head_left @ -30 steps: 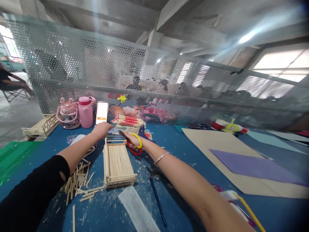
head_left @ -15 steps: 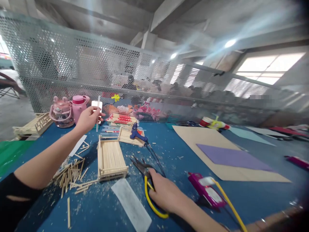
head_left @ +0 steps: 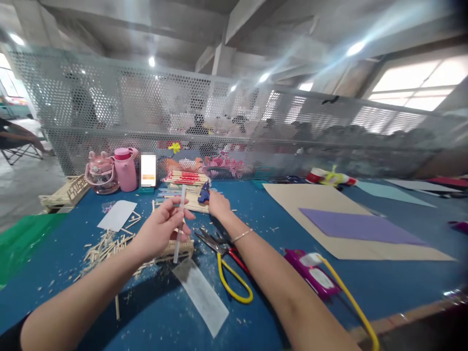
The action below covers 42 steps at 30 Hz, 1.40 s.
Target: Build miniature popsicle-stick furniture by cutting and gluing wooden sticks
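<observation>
"What's in the left hand [head_left: 161, 231]?"

"A slim translucent stick [head_left: 178, 243] — pinched between thumb and fingers, almost upright, leaning slightly at the top."

"And the right hand [head_left: 220, 204]?"

"Farther forward and to the right of it, apart from it, at the handle of a blue glue gun [head_left: 204, 193]. The fingers are mostly out of sight behind the back of the hand, so I can't tell how firmly they are closed."

"What is around the left hand?"

"A little wooden frame [head_left: 185, 249], partly covered from view by that hand. Short cut sticks [head_left: 106, 248] are scattered to its left, with a white sheet [head_left: 119, 215] beyond them. A frosted strip [head_left: 205, 300] lies on the blue table [head_left: 153, 317], nearer the wearer than the hand."

"Any tools close by?"

"Cutters [head_left: 219, 261] with a yellow handle and a red one — they lie on the wearer's side of the right hand, beside the forearm, which hides some of the red."

"What's past the right hand?"

"Red-marked sticks [head_left: 186, 177] in a bundle, forward and left of it. Well off to its right, a purple sheet [head_left: 360, 227] rests on a beige one [head_left: 288, 207]."
</observation>
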Each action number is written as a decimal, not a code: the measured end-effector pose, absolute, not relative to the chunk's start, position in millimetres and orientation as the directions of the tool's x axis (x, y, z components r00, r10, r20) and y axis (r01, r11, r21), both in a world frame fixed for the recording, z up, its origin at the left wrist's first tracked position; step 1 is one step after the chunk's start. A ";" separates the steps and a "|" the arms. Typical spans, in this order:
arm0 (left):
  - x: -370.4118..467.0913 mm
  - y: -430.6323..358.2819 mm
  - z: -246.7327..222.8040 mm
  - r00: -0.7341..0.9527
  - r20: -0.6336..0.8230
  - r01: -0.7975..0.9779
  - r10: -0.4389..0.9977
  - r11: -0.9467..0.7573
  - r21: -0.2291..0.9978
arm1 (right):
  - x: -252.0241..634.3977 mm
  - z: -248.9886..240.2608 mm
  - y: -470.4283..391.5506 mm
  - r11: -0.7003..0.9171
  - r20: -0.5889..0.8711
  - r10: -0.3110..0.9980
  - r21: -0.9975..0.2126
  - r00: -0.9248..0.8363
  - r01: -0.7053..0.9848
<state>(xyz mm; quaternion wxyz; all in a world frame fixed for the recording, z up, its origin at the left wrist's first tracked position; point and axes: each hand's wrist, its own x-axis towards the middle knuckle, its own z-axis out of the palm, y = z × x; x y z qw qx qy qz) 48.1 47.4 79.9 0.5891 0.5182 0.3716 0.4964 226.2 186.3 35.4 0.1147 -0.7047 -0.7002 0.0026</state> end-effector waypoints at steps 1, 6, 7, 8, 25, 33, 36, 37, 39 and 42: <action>48.5 45.1 79.1 0.244 0.104 -0.208 0.964 -0.052 0.977 | 226.2 32.1 190.8 0.006 0.166 0.986 -0.188 0.025 0.982; 48.7 35.7 73.6 0.264 0.228 -0.251 0.937 -0.161 0.954 | 240.6 22.8 190.4 0.040 0.247 0.968 -0.320 0.042 0.947; 49.5 34.4 72.5 0.264 0.242 -0.256 0.934 -0.175 0.951 | 244.4 22.5 189.0 0.048 0.265 0.963 -0.357 0.052 0.933; 50.6 33.2 71.7 0.269 0.254 -0.260 0.929 -0.184 0.948 | 247.8 22.9 187.9 0.057 0.284 0.957 -0.398 0.064 0.915; 41.9 41.5 85.9 -0.133 0.180 -0.648 0.975 -0.223 0.728 | 189.1 78.0 44.9 0.177 0.206 0.974 -0.953 -0.097 -0.248; 30.0 41.9 82.6 0.122 0.149 -0.478 0.981 -0.074 0.875 | 203.2 71.7 61.6 0.215 0.234 0.971 -0.942 -0.049 -0.257; 14.7 48.5 89.7 0.107 0.116 -0.301 0.987 -0.079 0.950 | 213.5 69.1 62.7 0.229 0.246 0.969 -0.937 -0.031 -0.263; 11.4 49.1 92.0 0.046 0.152 -0.166 0.987 -0.142 0.976 | 215.5 68.4 61.9 0.233 0.248 0.968 -0.941 -0.032 -0.246; 11.0 45.9 94.4 -0.009 0.349 0.230 0.937 -0.338 0.912 | 216.1 66.5 58.8 0.226 0.245 0.966 -0.954 -0.079 -0.195; 25.2 31.9 89.3 0.281 0.448 0.598 0.849 -0.520 0.610 | 209.4 60.9 51.4 0.188 0.208 0.962 -0.975 -0.179 -0.120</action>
